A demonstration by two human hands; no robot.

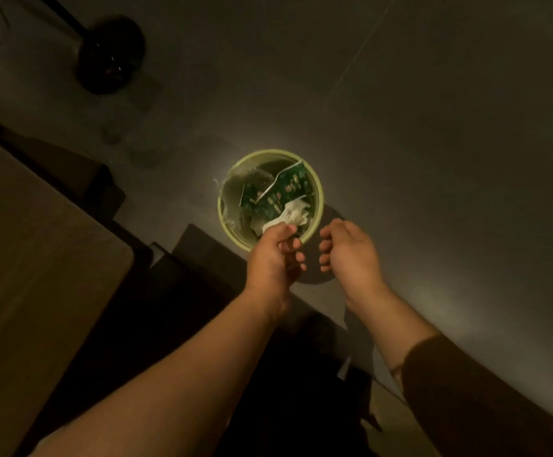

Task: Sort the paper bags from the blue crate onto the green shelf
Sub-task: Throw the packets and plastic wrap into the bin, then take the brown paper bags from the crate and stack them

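Observation:
In the dim light, a round pale-green bin [314, 179] stands on the grey floor. Inside it lie torn dark-green packaging [281, 189] and a crumpled white paper [293, 212]. My left hand [273, 258] reaches over the bin's near rim and pinches the lower end of the white paper. My right hand [349, 253] hovers just right of it, beside the rim, fingers loosely curled and holding nothing. No blue crate, paper bag or green shelf is in view.
A brown tabletop [38, 258] fills the left side. Dark furniture [199, 258] sits below my arms, next to the bin. A black round stand base with a pole [110, 57] stands on the floor at the upper left.

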